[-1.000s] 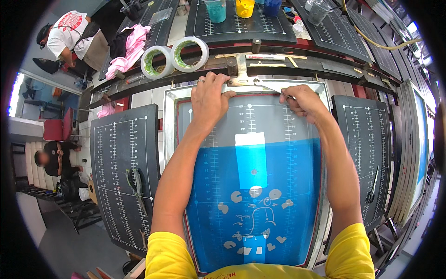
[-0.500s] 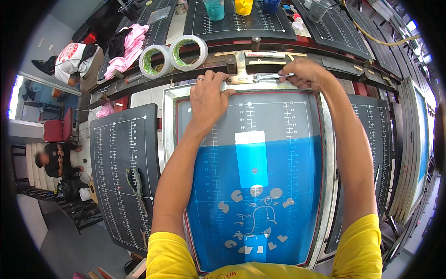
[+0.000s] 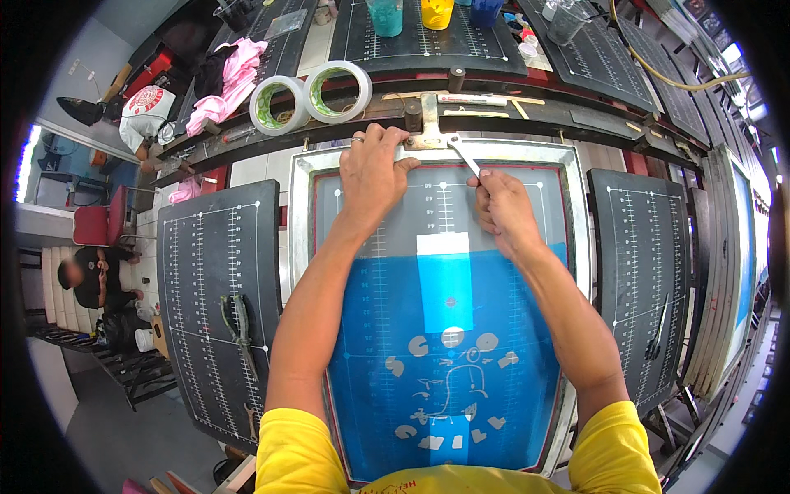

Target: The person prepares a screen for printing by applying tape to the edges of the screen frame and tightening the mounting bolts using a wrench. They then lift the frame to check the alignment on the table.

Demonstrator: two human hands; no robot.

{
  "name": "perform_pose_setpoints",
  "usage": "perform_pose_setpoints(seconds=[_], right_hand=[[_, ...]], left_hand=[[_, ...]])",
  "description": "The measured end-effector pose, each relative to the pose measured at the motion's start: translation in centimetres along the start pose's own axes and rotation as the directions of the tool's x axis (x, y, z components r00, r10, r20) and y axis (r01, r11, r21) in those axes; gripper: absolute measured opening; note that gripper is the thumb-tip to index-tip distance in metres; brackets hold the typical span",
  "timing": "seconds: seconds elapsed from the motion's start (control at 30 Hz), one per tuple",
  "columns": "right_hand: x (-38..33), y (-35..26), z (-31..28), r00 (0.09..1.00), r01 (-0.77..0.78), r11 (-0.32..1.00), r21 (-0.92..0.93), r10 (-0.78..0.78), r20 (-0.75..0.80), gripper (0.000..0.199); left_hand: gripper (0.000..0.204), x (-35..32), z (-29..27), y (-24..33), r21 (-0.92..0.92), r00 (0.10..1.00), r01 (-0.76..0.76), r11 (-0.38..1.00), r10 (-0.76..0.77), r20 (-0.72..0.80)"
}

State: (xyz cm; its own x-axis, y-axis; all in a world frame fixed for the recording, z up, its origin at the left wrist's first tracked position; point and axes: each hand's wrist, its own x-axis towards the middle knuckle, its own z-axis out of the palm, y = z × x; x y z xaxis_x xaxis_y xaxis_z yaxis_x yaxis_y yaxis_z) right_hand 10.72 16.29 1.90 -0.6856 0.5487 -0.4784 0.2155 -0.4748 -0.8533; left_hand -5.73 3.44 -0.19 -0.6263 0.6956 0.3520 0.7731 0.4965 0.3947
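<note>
Head view: left hand (image 3: 372,173) pressed flat, fingers spread, on the far edge of the screen frame (image 3: 301,216), likely steadying it by the metal clamp (image 3: 428,123); it grips nothing. Right hand (image 3: 504,210) pinched shut round a thin metal tool (image 3: 466,156), tip aimed at the clamp. Blue mesh screen (image 3: 444,362) fills the frame. Two tape rolls (image 3: 309,97) sit on the rail beyond the frame's far-left corner.

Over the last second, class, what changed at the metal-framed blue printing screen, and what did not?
The right hand drew back from the clamp at the frame's top edge onto the mesh, holding a thin metal tool. The left hand stayed pressed on the top rail of the metal-framed blue printing screen, which did not shift.
</note>
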Motion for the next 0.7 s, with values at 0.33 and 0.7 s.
perform_pose_setpoints(seconds=[0.33,0.7], right_hand=[[1.9,-2.5,-0.5,0.983,0.161,0.878,-0.451,-0.100,0.155,0.025],[6.5,-6.3,0.6,0.988,0.065,0.761,-0.645,0.043,0.151,0.023]], left_hand=[[0.036,0.0,0.1,-0.3,-0.029,0.999,-0.029,0.999,0.028,-0.024],[0.035,-0.1,-0.1,-0.3,-0.014,0.999,-0.029,0.999,0.029,-0.017]])
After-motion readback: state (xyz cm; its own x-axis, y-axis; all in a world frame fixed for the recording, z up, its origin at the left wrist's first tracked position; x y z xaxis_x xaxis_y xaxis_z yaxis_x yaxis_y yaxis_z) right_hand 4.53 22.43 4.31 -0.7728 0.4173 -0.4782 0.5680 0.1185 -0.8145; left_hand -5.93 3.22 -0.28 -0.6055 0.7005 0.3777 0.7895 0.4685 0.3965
